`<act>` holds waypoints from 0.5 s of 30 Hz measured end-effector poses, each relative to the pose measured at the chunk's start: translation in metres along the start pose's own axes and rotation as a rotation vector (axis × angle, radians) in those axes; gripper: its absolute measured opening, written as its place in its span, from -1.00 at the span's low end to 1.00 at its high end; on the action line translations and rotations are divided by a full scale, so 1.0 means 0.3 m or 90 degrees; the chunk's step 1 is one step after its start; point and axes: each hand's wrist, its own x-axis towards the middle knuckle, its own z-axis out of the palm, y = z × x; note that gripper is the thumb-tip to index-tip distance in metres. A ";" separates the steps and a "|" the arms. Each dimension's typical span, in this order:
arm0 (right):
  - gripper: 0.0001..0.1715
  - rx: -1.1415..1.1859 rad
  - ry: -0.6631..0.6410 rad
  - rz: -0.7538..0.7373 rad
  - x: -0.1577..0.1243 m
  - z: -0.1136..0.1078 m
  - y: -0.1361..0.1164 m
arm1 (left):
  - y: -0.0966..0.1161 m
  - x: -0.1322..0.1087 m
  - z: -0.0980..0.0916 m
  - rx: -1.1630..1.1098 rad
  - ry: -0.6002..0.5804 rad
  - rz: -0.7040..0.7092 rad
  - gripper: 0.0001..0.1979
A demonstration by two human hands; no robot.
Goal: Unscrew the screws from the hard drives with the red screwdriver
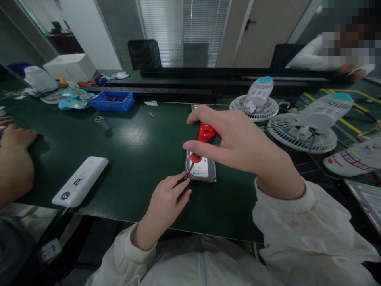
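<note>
A red and black screwdriver (206, 132) leans with its tip at the lower-left corner of a hard drive (210, 171), which lies flat with its white label up. My right hand (235, 139) is around the handle, thumb and index finger apart in front of it; its other fingers are hidden. Beside that same corner, my left hand (168, 202) reaches in with stretched fingers. Its fingertips are at the drive's edge near the screwdriver tip, and its thumb stands apart. Whether they touch the tip I cannot tell.
Left on the green table (127, 167) are a white power bank (81, 180), a metal cylinder (102, 123) and a blue bin (114, 101). A small screw (152, 114) lies farther back. White fans (306, 125) stand right. Another person's arm (14, 163) rests at left; someone sits far right.
</note>
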 end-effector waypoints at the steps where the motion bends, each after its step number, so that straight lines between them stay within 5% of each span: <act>1: -0.56 -0.016 -0.001 0.022 0.000 0.000 0.000 | 0.000 0.000 0.000 0.002 -0.002 -0.001 -0.74; 9: -0.45 0.073 -0.043 -0.005 -0.006 -0.010 0.001 | -0.003 -0.002 -0.001 0.002 -0.007 -0.007 -0.73; 15: -0.61 0.030 -0.017 0.027 0.001 -0.005 0.003 | -0.005 -0.001 -0.001 0.004 -0.003 0.005 -0.73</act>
